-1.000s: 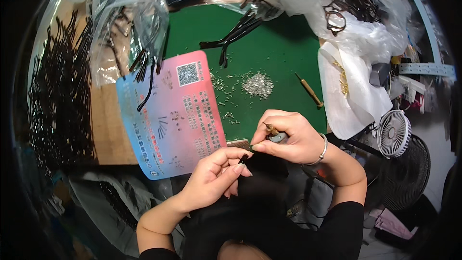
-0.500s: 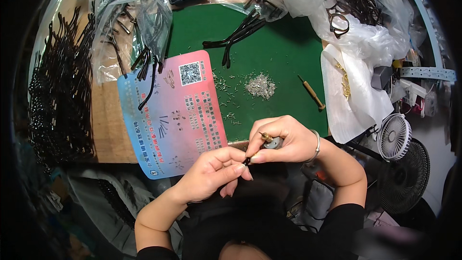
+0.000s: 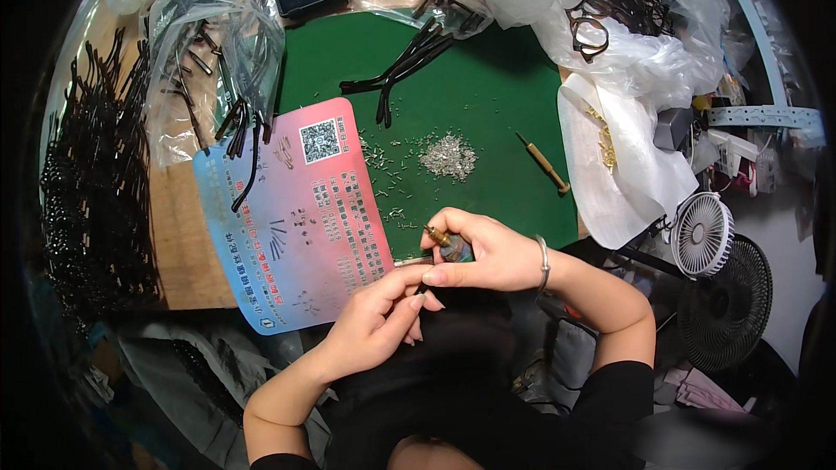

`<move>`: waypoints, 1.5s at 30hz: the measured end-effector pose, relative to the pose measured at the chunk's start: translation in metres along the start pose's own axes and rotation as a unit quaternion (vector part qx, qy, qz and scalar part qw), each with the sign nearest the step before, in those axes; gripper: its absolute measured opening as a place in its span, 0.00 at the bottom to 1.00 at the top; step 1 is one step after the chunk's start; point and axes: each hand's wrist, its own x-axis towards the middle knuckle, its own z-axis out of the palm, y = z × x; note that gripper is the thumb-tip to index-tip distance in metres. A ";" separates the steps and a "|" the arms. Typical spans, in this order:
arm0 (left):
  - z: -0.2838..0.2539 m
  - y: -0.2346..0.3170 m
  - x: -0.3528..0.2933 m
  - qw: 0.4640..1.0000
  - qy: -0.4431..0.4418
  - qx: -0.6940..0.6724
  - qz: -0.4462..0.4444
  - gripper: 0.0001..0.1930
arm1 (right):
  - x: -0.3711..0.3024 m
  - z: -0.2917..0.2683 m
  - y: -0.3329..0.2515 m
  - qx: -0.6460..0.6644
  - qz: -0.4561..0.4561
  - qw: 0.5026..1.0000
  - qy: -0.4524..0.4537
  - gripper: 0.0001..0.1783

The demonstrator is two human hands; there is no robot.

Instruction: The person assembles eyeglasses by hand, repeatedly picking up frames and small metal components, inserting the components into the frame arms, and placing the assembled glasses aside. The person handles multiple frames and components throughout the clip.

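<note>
And here's the left hand (image 3: pixel 376 320), pinching a small black piece (image 3: pixel 422 289) just off the near edge of the green mat (image 3: pixel 509 91); right hand (image 3: pixel 496 258) close against it, curled around a brass-tipped tool (image 3: pixel 455 250); beyond, a heap of tiny silver screws (image 3: pixel 448 157) glitters

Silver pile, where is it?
Head view, upper middle: the silver pile is on the green mat, printed sheet to its left, brown screwdriver to its right.
</note>
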 end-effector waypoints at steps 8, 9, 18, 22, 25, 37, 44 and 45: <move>-0.005 -0.008 0.009 0.970 0.176 0.161 0.047 0.14 | -0.034 -0.002 0.005 -0.364 -0.046 0.912 0.182 0.20; -0.003 -0.011 0.015 0.957 0.191 0.205 0.081 0.14 | -0.030 0.000 0.004 -0.409 -0.057 0.890 0.191 0.20; -0.003 -0.023 0.024 0.925 0.213 0.276 0.148 0.14 | -0.014 0.007 0.009 -0.516 -0.086 0.818 0.241 0.21; -0.003 -0.021 0.022 0.936 0.204 0.252 0.135 0.15 | -0.015 0.007 0.011 -0.521 -0.089 0.813 0.245 0.21; -0.002 -0.019 0.018 0.952 0.200 0.207 0.106 0.15 | -0.015 0.008 0.012 -0.500 -0.092 0.818 0.269 0.21; -0.003 -0.015 0.010 0.973 0.194 0.113 0.062 0.14 | -0.012 0.010 0.017 -0.531 -0.097 0.803 0.253 0.26; -0.006 -0.016 0.007 0.972 0.203 0.100 0.061 0.14 | -0.013 0.010 0.011 -0.519 -0.088 0.810 0.257 0.20; -0.007 -0.016 0.008 0.973 0.201 0.101 0.060 0.14 | -0.013 0.010 0.011 -0.523 -0.086 0.809 0.255 0.20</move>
